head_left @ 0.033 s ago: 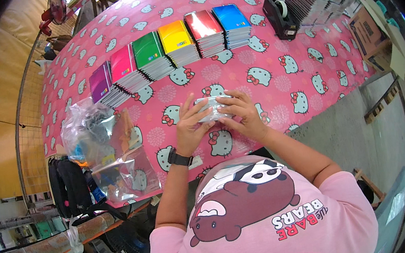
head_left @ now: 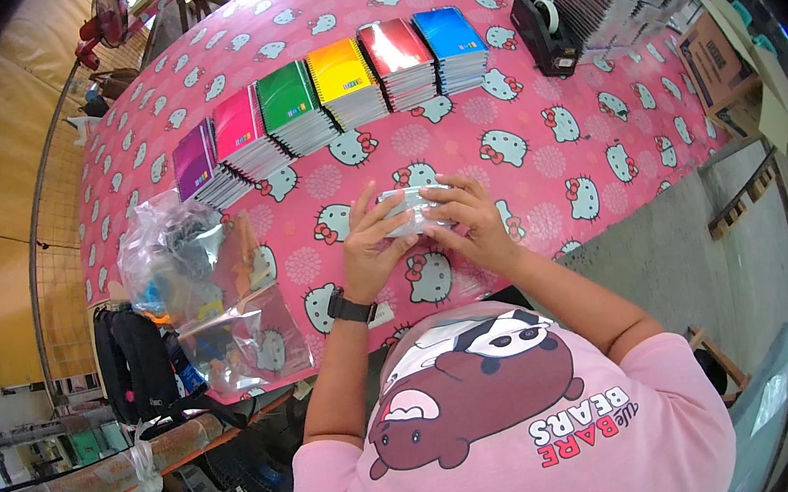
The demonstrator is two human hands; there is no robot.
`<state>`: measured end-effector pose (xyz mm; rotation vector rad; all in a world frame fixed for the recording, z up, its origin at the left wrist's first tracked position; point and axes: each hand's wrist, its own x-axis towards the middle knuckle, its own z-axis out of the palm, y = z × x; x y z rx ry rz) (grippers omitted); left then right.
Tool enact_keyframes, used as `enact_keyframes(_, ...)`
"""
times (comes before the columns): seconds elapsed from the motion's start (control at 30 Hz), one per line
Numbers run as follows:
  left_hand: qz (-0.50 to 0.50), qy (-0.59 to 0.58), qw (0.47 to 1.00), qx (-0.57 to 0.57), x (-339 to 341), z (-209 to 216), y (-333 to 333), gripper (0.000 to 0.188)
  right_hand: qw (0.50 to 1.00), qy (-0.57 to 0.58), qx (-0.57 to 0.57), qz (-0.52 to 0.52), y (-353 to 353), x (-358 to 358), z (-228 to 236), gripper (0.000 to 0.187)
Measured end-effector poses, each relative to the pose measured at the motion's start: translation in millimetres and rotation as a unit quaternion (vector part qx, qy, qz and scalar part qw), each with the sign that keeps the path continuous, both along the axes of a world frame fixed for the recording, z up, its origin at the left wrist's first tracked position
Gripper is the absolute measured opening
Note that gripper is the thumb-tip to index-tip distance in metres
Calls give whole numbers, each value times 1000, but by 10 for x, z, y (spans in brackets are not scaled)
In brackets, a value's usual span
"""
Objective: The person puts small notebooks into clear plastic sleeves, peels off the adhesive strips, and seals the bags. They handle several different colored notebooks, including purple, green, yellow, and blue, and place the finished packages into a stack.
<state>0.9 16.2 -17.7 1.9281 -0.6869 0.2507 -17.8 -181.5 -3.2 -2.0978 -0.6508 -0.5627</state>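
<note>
Near the table's front edge, my left hand (head_left: 372, 241) and my right hand (head_left: 471, 223) grip the two sides of a notebook stack (head_left: 416, 212). Its pale page edges show between my fingers, with a glossy sheen like clear plastic; its covers are hidden. Beyond my hands runs a slanting row of spiral notebook piles: purple (head_left: 198, 161), pink (head_left: 239, 126), green (head_left: 287, 98), yellow (head_left: 341, 70), red (head_left: 396, 49) and blue (head_left: 449, 38). Left of my left hand lie clear plastic bags (head_left: 239, 332), loosely heaped and overlapping.
The table (head_left: 551, 170) has a pink patterned cover. A black tape dispenser (head_left: 545, 39) stands at the far right, beside tall stacks of notebooks (head_left: 614, 2). A cardboard box (head_left: 718, 63) is at the right edge. A black backpack (head_left: 135, 363) hangs by the left corner.
</note>
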Motion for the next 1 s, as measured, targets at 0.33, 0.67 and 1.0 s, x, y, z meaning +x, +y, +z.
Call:
enact_keyframes(0.33,62,57,982,-168,1,-20,-180,22,999,30,39,-23,82,69,144,17)
enact_keyframes(0.67,139,70,975,-160,-89,-85,-198,21,993,99,60,-22,94,106,173,30)
enact_keyframes(1.0,217,16,950,-222,21,134,-354,52,906,377,191,-40,62,355,72,36)
